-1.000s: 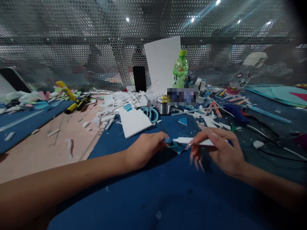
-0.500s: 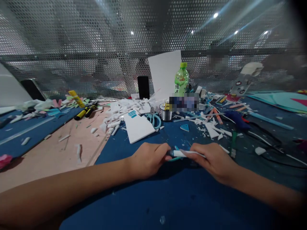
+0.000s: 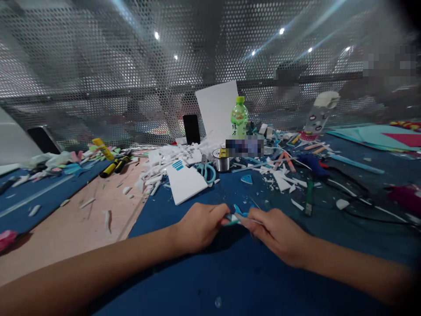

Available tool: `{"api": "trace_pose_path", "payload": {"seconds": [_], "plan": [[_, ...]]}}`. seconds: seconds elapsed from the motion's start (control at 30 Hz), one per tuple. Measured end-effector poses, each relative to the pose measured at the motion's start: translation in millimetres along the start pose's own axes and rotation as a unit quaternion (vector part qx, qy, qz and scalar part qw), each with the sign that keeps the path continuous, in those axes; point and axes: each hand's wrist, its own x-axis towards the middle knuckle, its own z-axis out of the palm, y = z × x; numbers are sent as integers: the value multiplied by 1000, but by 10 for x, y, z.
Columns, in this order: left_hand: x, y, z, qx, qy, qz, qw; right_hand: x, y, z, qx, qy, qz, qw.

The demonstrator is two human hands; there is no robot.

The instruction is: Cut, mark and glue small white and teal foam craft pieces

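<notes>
Near the front of the blue mat (image 3: 197, 281), my left hand (image 3: 200, 226) and my right hand (image 3: 279, 232) almost meet. Between the fingertips is a small white-and-blue piece (image 3: 233, 218), pinched at its left end by my left hand. My right thumb and fingers close on a thin white strip (image 3: 258, 222) at its right. A blue part (image 3: 237, 210) shows just behind. My fingers hide much of the piece, so its kind is unclear. Beyond my left hand lie a white board (image 3: 187, 184) with blue stripes and blue-handled scissors (image 3: 210, 174).
White scraps (image 3: 158, 164) are heaped behind. A wire spool (image 3: 222, 163), a green bottle (image 3: 239, 120), a phone (image 3: 191, 128) and a white panel (image 3: 219, 107) stand farther back. At the right are a blue-handled tool (image 3: 314, 165) with cables and a tilted tumbler (image 3: 319, 116).
My hands have drawn closer together, and less of the white strip shows between them. The blue part behind is more visible. The whole view has shifted slightly.
</notes>
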Motion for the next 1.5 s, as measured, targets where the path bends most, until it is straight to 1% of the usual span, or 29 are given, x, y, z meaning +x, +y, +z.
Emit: {"api": "trace_pose_path", "payload": {"seconds": [0.03, 0.07, 0.1, 0.13, 0.17, 0.2, 0.23, 0.27, 0.37, 0.43, 0.5, 0.57, 0.63, 0.7, 0.77, 0.83, 0.9, 0.97, 1.0, 1.07, 1.1, 1.13, 1.2, 1.27, 1.33, 1.4, 1.47, 1.5], "plan": [[3, -37, 0, -14, 9, -17, 1000, 27, 15, -35, -1, 8, 5, 1000], [6, -76, -2, -19, 33, -28, 999, 53, 31, -64, -9, 19, 9, 1000], [9, -114, -8, -11, 70, -34, 997, 75, 48, -86, -22, 28, 11, 999], [15, -150, -18, 14, 103, -48, 993, 92, 64, -99, -35, 36, 13, 999], [23, -181, -32, 54, 121, -69, 989, 105, 78, -103, -49, 43, 16, 998], [34, -208, -51, 96, 121, -100, 983, 114, 88, -100, -63, 49, 20, 997], [47, -231, -74, 134, 105, -135, 976, 121, 96, -91, -76, 54, 25, 995], [61, -252, -101, 162, 77, -171, 969, 128, 100, -79, -86, 57, 33, 994], [83, -319, -200, 183, -30, -270, 945, 148, 100, -51, -93, 57, 54, 993], [74, -380, -271, 180, -101, -318, 925, 163, 103, -50, -78, 52, 62, 994], [53, -448, -330, 184, -162, -341, 907, 176, 118, -58, -43, 38, 68, 996], [35, -504, -362, 191, -203, -333, 901, 184, 140, -66, -1, 20, 74, 997], [34, -528, -366, 198, -223, -310, 903, 189, 163, -70, 24, 10, 78, 997], [52, -512, -351, 209, -227, -297, 904, 193, 180, -72, 27, 17, 83, 996], [85, -457, -336, 230, -220, -301, 899, 198, 194, -78, 25, 29, 87, 995], [123, -362, -334, 255, -206, -316, 891, 206, 213, -94, 31, 36, 89, 995], [155, -219, -348, 286, -189, -334, 878, 218, 245, -123, 35, 46, 89, 994], [162, -30, -367, 337, -193, -335, 858, 231, 298, -166, 21, 80, 91, 992], [150, 78, -373, 338, -201, -334, 857, 238, 332, -192, 5, 107, 96, 990], [98, 306, -371, 313, -220, -310, 870, 257, 414, -251, -33, 167, 115, 979], [62, 416, -362, 293, -231, -291, 881, 270, 461, -280, -50, 190, 132, 972], [25, 520, -349, 260, -255, -261, 894, 284, 510, -306, -67, 209, 149, 964], [-40, 691, -317, 190, -294, -218, 911, 316, 611, -342, -97, 218, 188, 953], [-76, 806, -291, 125, -323, -193, 918, 349, 702, -353, -118, 215, 216, 945], [-82, 864, -280, 84, -334, -184, 921, 374, 768, -346, -134, 217, 236, 938], [-67, 864, -286, 57, -328, -183, 925, 384, 799, -337, -150, 223, 253, 929], [-40, 798, -297, 39, -302, -190, 933, 377, 790, -336, -163, 228, 264, 923], [-23, 736, -297, 34, -280, -200, 938, 369, 774, -338, -168, 227, 266, 921]]}}
